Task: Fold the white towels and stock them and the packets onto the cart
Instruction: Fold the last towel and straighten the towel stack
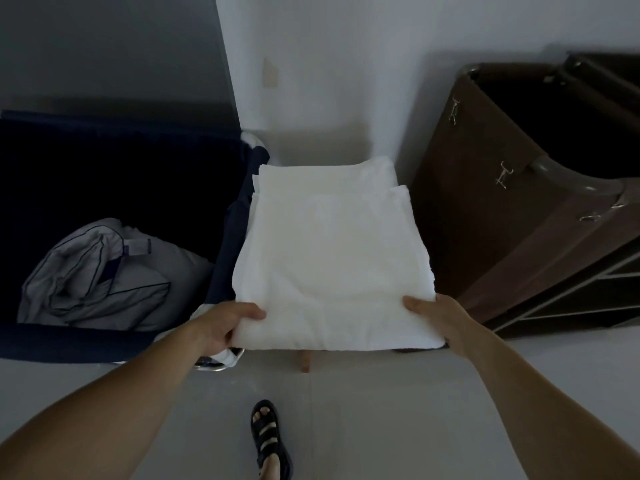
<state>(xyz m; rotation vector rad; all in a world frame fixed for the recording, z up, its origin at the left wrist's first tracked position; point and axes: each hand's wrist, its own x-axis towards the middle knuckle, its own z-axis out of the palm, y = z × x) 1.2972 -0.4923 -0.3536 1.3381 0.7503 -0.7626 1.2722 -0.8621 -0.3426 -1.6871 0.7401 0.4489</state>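
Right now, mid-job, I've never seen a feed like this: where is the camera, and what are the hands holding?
No machine here: one camera sits on a person's head, looking forward and down. The bare arms are theirs. The left hand and right hand each grip the near edge of a folded white towel, lying on a low support of which only a wooden leg shows. Left stands a dark blue bin holding crumpled pale linen; right, a brown cart with shelves.
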